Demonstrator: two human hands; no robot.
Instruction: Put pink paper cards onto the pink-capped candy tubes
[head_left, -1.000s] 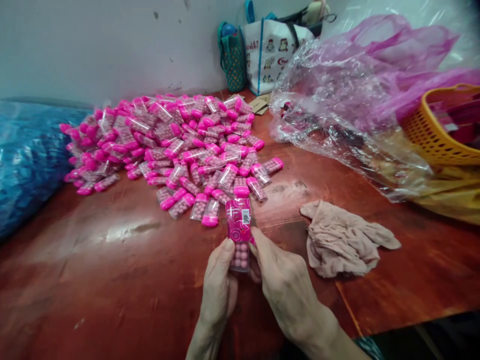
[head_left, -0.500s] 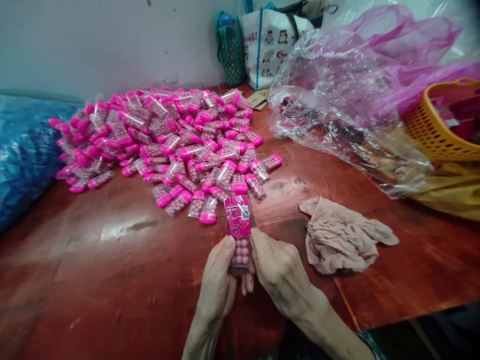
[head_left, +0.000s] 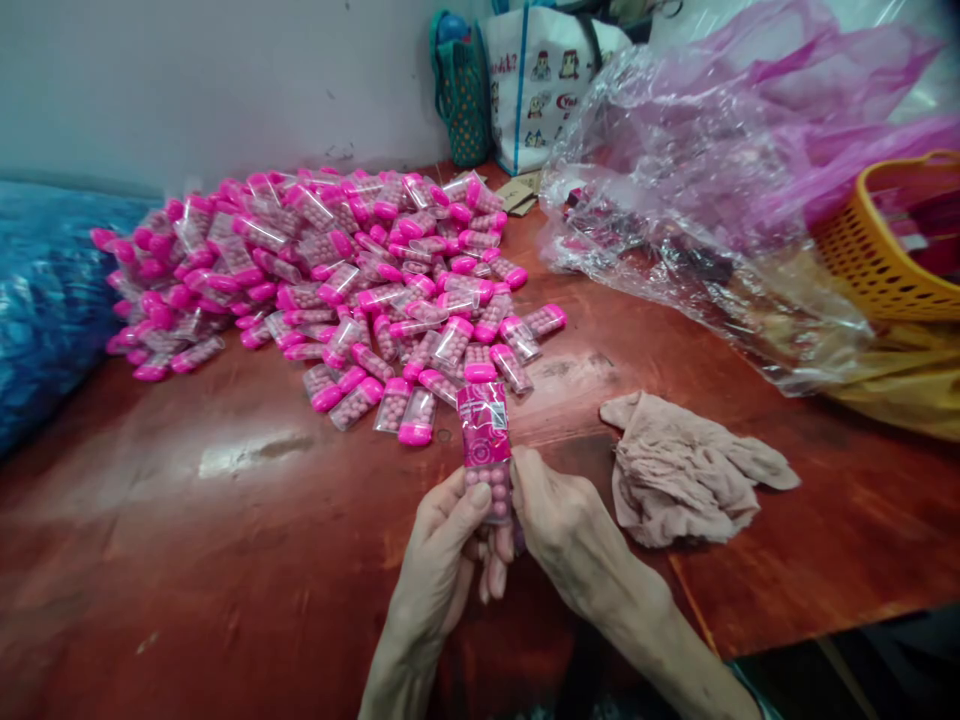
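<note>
A small clear box of pink balls (head_left: 498, 497) stands upright between my hands, its upper part covered by a shiny magenta sleeve (head_left: 485, 425) with a printed code. My left hand (head_left: 441, 545) grips it from the left, thumb across the front and fingers behind. At the right edge, near the bottom of the sleeve, the curled fingers of my right hand (head_left: 574, 530) pinch it; their tips are partly hidden. Just beyond lies a large heap of similar clear boxes (head_left: 322, 240) with bright pink ends, which show no magenta sleeve.
A crumpled beige cloth (head_left: 686, 470) lies right of my hands on the reddish-brown table (head_left: 187, 560). Blue plastic (head_left: 52, 310) bulges at the left. Clear and pink plastic bags (head_left: 675, 190) and a yellow basket (head_left: 862, 250) fill the right; a white printed bag (head_left: 532, 100) stands behind.
The box has shifted slightly right and up in view. My left thumb has moved from its left edge onto its front. My right hand stays at the right edge.
</note>
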